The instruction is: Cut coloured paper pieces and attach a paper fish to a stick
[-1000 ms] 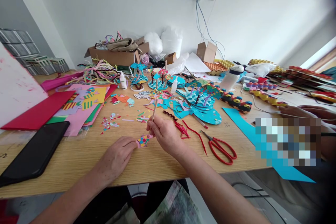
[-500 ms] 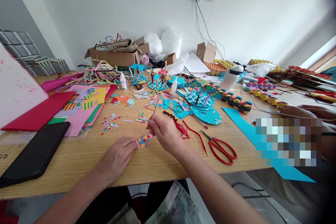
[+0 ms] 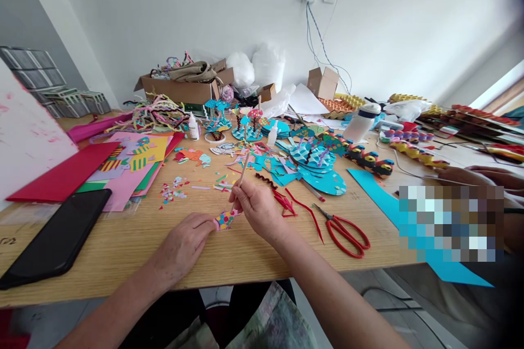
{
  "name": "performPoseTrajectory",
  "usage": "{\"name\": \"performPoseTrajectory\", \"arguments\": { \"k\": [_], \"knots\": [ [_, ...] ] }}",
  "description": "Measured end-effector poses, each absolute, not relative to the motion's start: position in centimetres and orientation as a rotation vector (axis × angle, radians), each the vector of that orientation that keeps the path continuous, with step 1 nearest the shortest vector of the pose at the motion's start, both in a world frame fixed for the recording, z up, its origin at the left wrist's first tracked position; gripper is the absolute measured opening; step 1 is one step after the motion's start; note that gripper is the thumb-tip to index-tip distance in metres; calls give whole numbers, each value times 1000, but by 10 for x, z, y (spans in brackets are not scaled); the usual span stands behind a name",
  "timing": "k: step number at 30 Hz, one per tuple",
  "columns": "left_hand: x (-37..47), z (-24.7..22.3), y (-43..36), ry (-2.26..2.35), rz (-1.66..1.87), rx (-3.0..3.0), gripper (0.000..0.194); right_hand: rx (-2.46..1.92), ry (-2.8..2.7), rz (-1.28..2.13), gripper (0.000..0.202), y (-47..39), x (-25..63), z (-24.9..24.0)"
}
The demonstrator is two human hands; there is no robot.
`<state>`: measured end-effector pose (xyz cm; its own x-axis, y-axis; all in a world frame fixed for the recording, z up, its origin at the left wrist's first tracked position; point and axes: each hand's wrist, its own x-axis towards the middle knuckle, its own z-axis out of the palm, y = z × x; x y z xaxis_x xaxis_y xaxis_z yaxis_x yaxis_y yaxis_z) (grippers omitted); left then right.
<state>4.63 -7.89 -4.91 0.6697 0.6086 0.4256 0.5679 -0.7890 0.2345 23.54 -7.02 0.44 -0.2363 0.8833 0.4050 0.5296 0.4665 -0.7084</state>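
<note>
Right fingers [image 3: 242, 196] are gripping a stick [image 3: 244, 170], apparently working the dotted paper [image 3: 224, 221].
Left fingers [image 3: 204, 222] are touching its edge on the counter [image 3: 237, 264], pinch unclear; the next move is probably needing steadiness.

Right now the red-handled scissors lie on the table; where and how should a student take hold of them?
Probably by the red handles, coming from the near right side: their open loops lie toward the front edge of the table, while the pointed blades aim away and leftward.
</note>
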Motion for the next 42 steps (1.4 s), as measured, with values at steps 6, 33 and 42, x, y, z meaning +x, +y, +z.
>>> {"name": "performPoseTrajectory", "arguments": {
  "k": [6, 33, 42],
  "knots": [
    [46, -50, -79, 973, 788, 2807, 29, -1179, -1907, 570, 25, -67, 235, 4],
    [48, -48, -78, 974, 811, 2800, 27, -1194, -1916, 539, 23, -70, 233, 8],
    [47, -49, -78, 972, 808, 2815, 27, -1195, -1890, 549, 24, -70, 235, 5]
  ]
}}
